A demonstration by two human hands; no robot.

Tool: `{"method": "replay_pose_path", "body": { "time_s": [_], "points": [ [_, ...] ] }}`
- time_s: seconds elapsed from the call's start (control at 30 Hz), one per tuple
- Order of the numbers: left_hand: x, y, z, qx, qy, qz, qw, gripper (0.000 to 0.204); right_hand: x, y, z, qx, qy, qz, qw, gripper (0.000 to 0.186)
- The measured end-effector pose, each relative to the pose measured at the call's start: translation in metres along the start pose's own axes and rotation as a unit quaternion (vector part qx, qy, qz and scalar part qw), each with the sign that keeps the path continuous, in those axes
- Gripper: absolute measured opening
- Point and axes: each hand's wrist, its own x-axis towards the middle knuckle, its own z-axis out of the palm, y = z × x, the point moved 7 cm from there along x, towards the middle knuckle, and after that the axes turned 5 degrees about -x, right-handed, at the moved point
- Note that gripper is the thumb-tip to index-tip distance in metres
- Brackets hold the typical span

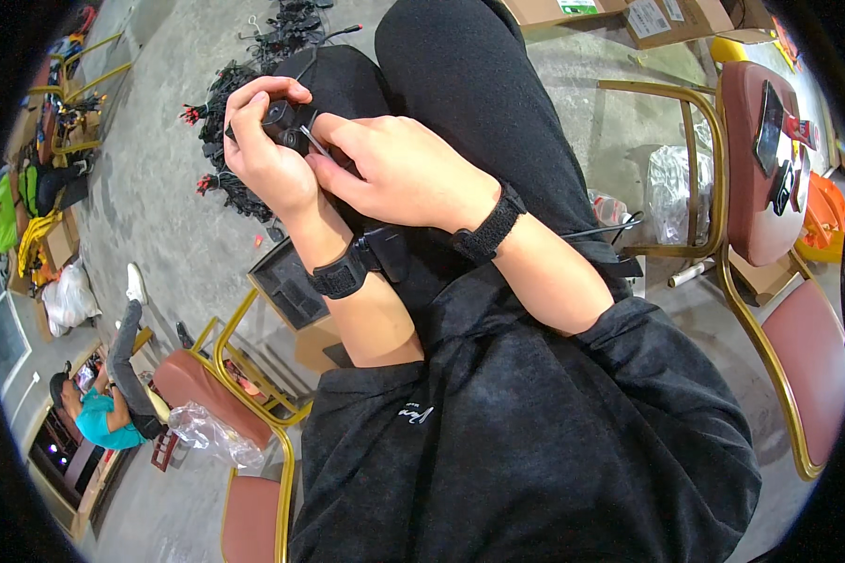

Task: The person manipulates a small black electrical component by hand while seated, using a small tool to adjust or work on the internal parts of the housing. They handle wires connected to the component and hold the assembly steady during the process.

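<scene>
Over the knee [355, 86], left fingers [251, 124] cup a gadget [279, 114], right fingers [340, 136] pinch a tool [314, 141]; bad angle, it could slip.

Brightly lit room, smooth grey concrete floor [160, 188] pretty much everywhere
Reddish-brown padded chairs [744, 122] with gold tubular metal frames on the right, matching ones [197, 385] on the left, plus a pale rectangular pane [6, 340] in a light grey wall [47, 352] way off left.

Handheld device [278, 114]: matt, plastic-looking. Thin tool [314, 141]: glossy metal. Trousers [479, 84]: matt cloth. Floor [160, 188]: smooth concrete. Chair frame [721, 178]: glossy metal. Chair seat [749, 220]: smooth; slab [770, 129] near its upper edge: glossy.
</scene>
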Motion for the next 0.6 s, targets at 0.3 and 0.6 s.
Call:
{"method": "replay_pose_path", "body": {
  "time_s": [0.3, 0.6],
  "points": [
    [-0.0007, 0.0020, 0.0022, 0.006, 0.001, -0.004, 1.000, 0.021, -0.0001, 0.0003, -0.0005, 0.003, 0.004, 0.001, 1.000, 0.022],
    [-0.0005, 0.0002, 0.0000, -0.009, 0.005, -0.006, 1.000, 0.021, 0.0004, -0.0013, -0.0003, -0.001, 0.006, 0.002, 1.000, 0.022]
  ]
}}
